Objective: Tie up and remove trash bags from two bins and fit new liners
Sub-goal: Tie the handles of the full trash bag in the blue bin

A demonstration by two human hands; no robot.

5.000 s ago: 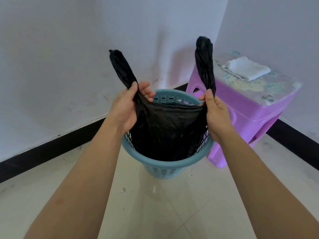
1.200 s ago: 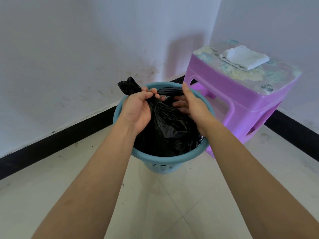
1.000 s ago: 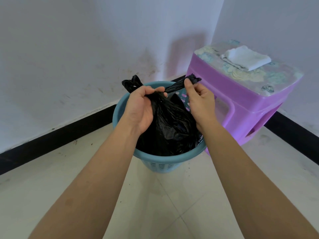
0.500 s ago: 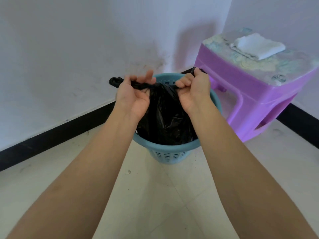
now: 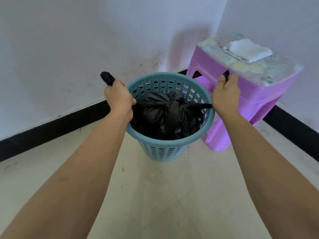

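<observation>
Two black strips run outward from one knot at the top of the crumpled black plastic trash bag, which sits inside the round blue perforated plastic bin. The bag's bulk lies below the bin's rim, gathered in tight at the knot.

My left hand is closed in a fist around the left strip, right at the bin's left rim, and that strip's loose end pokes out of the top of the fist. My right hand is curled around the right strip, which stretches thin and straight from the knot across the right rim into my palm. A short black tip shows above my knuckles. I hold my hands apart, one on each side of the bin, with their backs toward me and my bare forearms reaching in from the lower corners.

The bin stands on pale glossy floor tiles, with small specks of dirt around its base. Just beside it on the right is a purple plastic stool with a pale patterned top. Whether stool and bin touch I cannot tell. A folded white cloth lies on the stool's top. Behind everything, scuffed white walls meet in a corner, with a black baseboard along their foot.
</observation>
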